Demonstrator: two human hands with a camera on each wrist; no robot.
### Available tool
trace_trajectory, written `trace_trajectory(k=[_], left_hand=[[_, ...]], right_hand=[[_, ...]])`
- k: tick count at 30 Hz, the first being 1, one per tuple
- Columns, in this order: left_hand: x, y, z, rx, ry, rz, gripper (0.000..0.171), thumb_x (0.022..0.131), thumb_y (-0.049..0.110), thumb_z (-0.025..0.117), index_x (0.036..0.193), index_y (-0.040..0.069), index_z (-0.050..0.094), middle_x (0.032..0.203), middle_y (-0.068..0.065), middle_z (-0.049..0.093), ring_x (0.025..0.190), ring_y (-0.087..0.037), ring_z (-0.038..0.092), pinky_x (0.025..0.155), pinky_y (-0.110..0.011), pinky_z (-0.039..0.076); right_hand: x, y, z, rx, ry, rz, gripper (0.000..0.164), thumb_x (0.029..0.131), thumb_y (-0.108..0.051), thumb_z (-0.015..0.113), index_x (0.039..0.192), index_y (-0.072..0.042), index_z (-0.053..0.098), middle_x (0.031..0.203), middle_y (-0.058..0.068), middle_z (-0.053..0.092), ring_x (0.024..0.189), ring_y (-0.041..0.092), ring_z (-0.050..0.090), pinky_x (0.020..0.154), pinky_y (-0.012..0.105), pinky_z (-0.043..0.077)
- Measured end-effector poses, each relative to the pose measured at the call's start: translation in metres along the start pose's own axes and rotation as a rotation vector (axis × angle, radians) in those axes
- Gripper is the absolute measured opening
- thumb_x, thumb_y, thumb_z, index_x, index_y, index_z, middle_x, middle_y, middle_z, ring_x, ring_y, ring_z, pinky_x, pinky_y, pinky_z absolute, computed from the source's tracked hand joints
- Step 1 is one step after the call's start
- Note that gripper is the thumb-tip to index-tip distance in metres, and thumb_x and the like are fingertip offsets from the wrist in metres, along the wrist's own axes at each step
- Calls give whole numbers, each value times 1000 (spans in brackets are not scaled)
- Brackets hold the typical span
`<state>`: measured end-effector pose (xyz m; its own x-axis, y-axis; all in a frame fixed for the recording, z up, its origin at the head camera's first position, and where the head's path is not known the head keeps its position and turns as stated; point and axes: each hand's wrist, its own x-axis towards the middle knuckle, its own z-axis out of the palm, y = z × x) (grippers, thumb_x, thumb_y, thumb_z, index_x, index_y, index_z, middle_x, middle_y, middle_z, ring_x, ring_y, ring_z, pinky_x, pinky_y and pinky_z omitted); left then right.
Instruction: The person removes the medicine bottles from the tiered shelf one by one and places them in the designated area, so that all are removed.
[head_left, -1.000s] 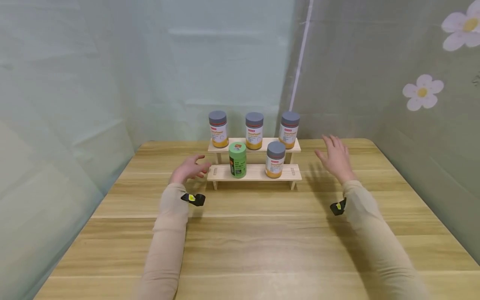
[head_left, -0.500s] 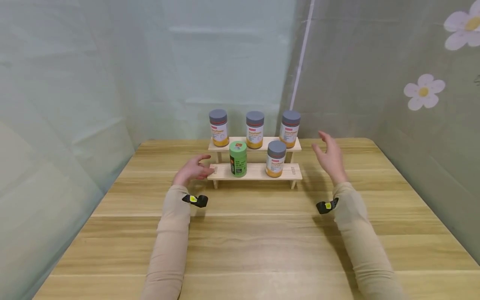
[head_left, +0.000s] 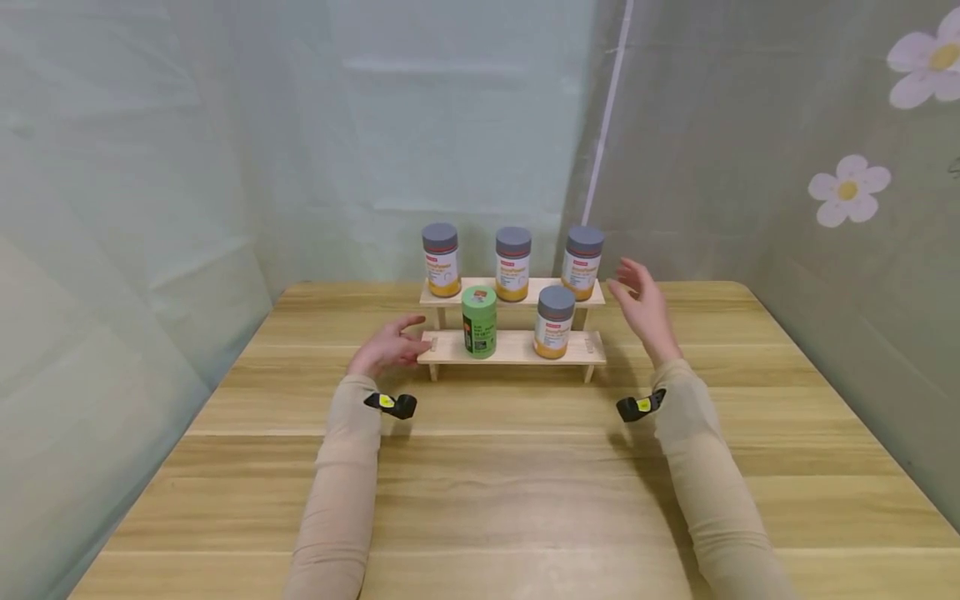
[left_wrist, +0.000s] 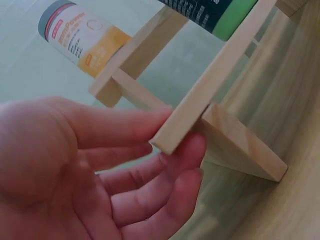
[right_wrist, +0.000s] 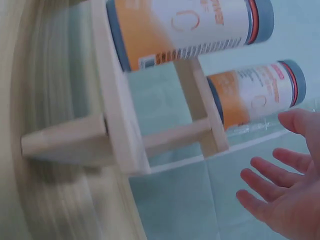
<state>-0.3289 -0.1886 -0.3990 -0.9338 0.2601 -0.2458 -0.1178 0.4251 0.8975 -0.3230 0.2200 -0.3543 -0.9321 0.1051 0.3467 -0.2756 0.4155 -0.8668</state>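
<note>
Right hand (head_left: 643, 310) has moved inward, fingers loose, holding nothing; left hand (head_left: 385, 347) pinches the pale wooden 2-tier rack (head_left: 515, 347) between them, bearing 1 green cylindrical jar (head_left: 479, 323) and 4 grey-lidded white-and-orange jars (head_left: 553, 330).

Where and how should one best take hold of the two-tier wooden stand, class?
Probably by both ends of the lower shelf, left hand from the left, right hand from the right, pinching above and below: it is flat and overhangs its legs there, and five upright jars favour a level lift.
</note>
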Motion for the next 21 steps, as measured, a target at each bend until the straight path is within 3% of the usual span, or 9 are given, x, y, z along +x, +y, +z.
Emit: trace_trajectory(k=[6, 14, 21], left_hand=[[0, -2, -1, -30, -31, 2, 69, 95, 16, 60, 153, 12, 23, 118, -19, 56, 76, -10, 59, 75, -26, 55], [-1, -4, 0, -30, -61, 8, 60, 97, 19, 58, 149, 4, 32, 135, -27, 48, 75, -10, 63, 74, -26, 55], [1, -6, 2, -25, -62, -2, 61, 97, 21, 58, 149, 4, 31, 133, -27, 51, 73, -10, 65, 72, -25, 55]], right_hand=[[3, -14, 8, 125, 15, 13, 54, 97, -17, 59, 144, -1, 38, 143, 25, 47, 134, 36, 45, 116, 44, 32], [10, -26, 16, 233, -34, 79, 66, 94, -26, 64, 149, -11, 31, 151, 17, 41, 140, 30, 39, 117, 42, 31], [17, -33, 22, 284, -68, 119, 67, 95, -25, 62, 151, -16, 28, 155, 12, 35, 142, 28, 35, 118, 42, 28]])
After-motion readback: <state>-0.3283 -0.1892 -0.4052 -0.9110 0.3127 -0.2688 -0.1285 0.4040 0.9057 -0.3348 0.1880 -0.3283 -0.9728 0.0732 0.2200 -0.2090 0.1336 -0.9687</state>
